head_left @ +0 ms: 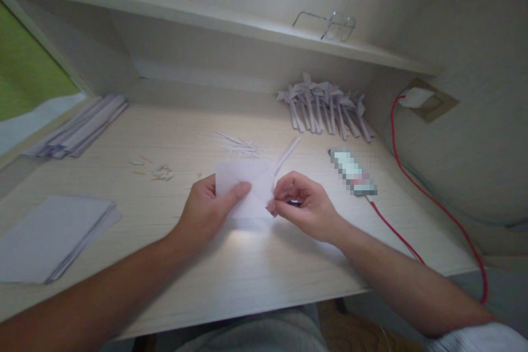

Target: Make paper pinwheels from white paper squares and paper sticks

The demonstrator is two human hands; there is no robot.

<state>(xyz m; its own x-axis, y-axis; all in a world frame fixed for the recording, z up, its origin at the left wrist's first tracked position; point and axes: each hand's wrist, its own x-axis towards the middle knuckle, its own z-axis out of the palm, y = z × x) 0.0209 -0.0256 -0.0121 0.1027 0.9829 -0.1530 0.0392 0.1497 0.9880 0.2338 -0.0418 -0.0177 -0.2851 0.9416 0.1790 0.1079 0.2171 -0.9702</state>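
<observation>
My left hand (206, 203) grips a folded white sheet of paper (247, 187), thumb laid flat across its face and the other fingers behind it. The paper is held just above the pale wooden surface (264, 264), right in front of me, with diagonal creases showing on it. My right hand (303, 203) pinches the sheet's lower right edge between thumb and fingertips, the fingers curled in; something small and dark sits under that hand, too hidden to make out.

A narrow white paper strip (287, 155) lies just behind the sheet, angled toward the back. Farther back, thin paper slivers (239, 146) are scattered, and a few small tan scraps (159, 171) lie to the left of them. At the back right stands a heap of folded paper pieces (328, 109). A blurred flat device (353, 171) lies to the right of my right hand, with a red cable (429, 192) running from it up to a wall socket (424, 100). To my left lies a stack of white sheets (49, 236), and a second pile of paper (80, 127) sits far left at the back. A pair of glasses (330, 25) rests on the shelf (206, 14) above.
</observation>
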